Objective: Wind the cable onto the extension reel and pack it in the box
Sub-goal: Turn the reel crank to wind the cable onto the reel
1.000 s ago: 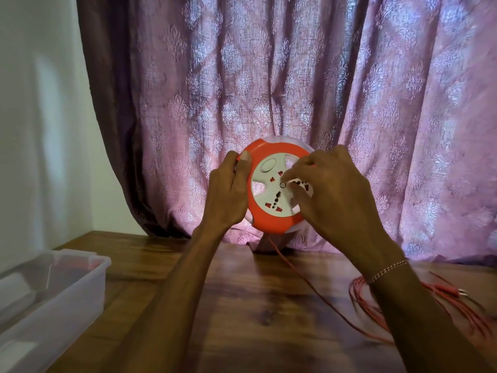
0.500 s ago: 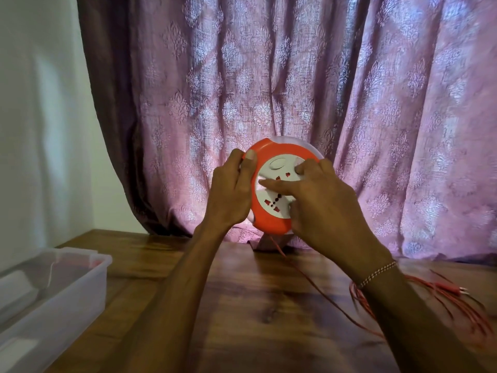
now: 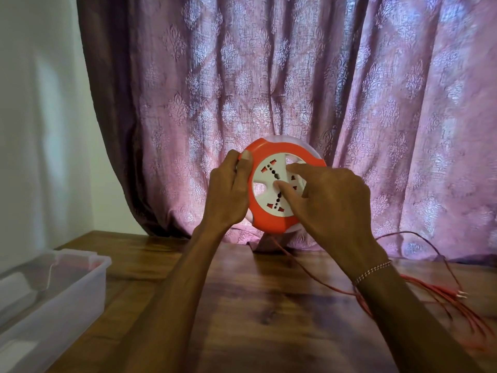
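Holding up the round orange and white reel (image 3: 271,200) in the middle of the frame, above the wooden desk (image 3: 255,305), in front of the pink curtain (image 3: 269,76). Left hand (image 3: 228,195) wrapped round the reel's left edge, thumb on the orange rim, other fingers hidden behind. Right hand (image 3: 330,203) lying over the white face with the plug holes, two fingers stretched out and pressing on it, the other fingers curled and hard to see. Right side of the reel covered by that hand. White back of the reel peeking out only at the top and bottom.

Hanging from the bottom of the reel, a thin red cable (image 3: 304,273), running down to the right, then hidden behind the right wrist with its thin bracelet (image 3: 372,271). More red cable piled at the lower right of the frame, blurry, partly cut off by the edge. Small plug tip at the far right, too blurry to tell well.

Sitting at the lower left, a see-through plastic box (image 3: 53,292), lid off, cut off by the frame. Inside, something pale and something reddish, too foggy to name.
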